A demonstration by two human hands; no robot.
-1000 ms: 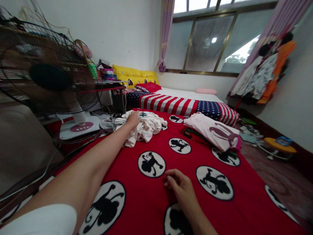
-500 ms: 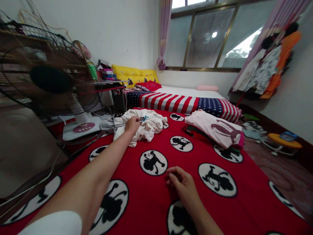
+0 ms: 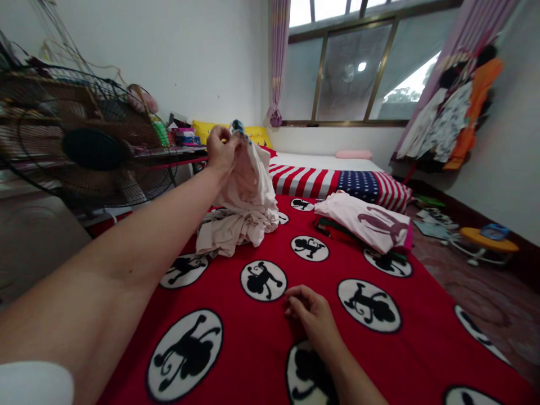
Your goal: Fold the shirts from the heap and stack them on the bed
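Lifting clear of the red monkey-print blanket (image 3: 253,343), the left hand (image 3: 221,151) now raises the cream garment (image 3: 247,194) at 12 o'clock in a narrow pinch on its top edge; right hand (image 3: 311,315) stays half-curled, empty, at 6 o'clock.

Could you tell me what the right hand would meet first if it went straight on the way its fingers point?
Probably the white monkey circle printed on the red blanket, just beyond the fingertips of the right hand; the hand sits low over the blanket, though its height is unclear.
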